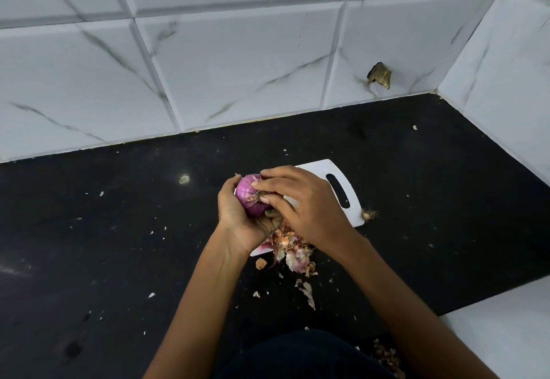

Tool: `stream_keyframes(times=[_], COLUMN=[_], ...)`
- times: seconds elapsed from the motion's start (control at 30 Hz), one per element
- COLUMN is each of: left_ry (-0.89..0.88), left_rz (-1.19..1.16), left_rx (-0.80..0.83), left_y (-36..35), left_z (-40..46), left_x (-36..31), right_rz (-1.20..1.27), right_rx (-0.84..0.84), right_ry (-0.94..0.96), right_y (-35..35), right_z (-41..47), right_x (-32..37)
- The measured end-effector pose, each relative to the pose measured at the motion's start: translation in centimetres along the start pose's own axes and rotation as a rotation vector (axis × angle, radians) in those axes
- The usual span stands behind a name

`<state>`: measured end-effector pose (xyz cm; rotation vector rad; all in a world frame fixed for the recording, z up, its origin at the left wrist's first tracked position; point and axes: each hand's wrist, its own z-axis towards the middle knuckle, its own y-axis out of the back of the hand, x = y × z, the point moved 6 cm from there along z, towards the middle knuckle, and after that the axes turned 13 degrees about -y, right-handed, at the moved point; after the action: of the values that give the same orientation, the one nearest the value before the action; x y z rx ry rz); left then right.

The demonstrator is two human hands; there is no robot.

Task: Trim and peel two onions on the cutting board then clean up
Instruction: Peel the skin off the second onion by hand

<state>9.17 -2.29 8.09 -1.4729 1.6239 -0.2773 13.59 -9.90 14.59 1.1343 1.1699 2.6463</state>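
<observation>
Black stone counter [119, 244] runs under a marble-tiled wall [208, 66]. White cutting board [351, 197] lies on it, mostly covered by the hands. Left hand [238, 218] cups a purple onion [248, 197] above the board's left end. Right hand [303, 203] pinches at the onion's root end. Peel scraps [294, 252] heaped at the board's near edge. Cut root tip [369, 215] beside the board's right corner.

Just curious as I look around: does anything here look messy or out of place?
Yes. Onion skins spill off the cutting board onto the black counter, with flakes scattered around. Oddly, a dried brown scrap seems stuck on the wall tile.
</observation>
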Motion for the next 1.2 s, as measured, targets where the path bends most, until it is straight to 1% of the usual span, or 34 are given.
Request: stream_keyframes(times=[0.07,0.13,0.3,0.4,0.57,0.67,0.87,1.07,1.2], left_ry=[0.001,0.0,-0.003,-0.005,-0.005,-0.004,-0.01,-0.012,-0.013], left_rz=[0.012,0.025,0.057,0.061,0.037,0.029,0.027,0.016,0.021], left_rx=[-0.002,-0.001,0.021,0.023,0.031,0.028,0.027,0.03,0.019], left_y=[0.0,0.0,-0.2,-0.2,-0.3,-0.2,-0.2,-0.3,-0.1], left_z=[0.0,0.0,-0.1,-0.1,-0.1,0.0,0.0,0.0,0.1], left_x=[-0.1,-0.1,0.1,0.1,0.3,0.3,0.2,0.1,0.1], right_rz=[-0.016,-0.003,0.171,0.16,0.132,0.111,0.182,0.166,0.104], right_rx=[-0.019,-0.003,0.083,0.103,0.057,0.057,0.077,0.038,0.015], right_ry=[0.023,0.005,-0.16,-0.14,-0.121,-0.096,-0.16,-0.135,-0.091], right_y=[0.1,0.1,0.2,0.2,0.5,0.5,0.5,0.6,0.7], right_z=[-0.1,-0.2,0.2,0.4,0.4,0.3,0.5,0.5,0.4], right_x=[0.1,0.1,-0.9,-0.8,-0.7,-0.6,-0.9,-0.6,-0.2])
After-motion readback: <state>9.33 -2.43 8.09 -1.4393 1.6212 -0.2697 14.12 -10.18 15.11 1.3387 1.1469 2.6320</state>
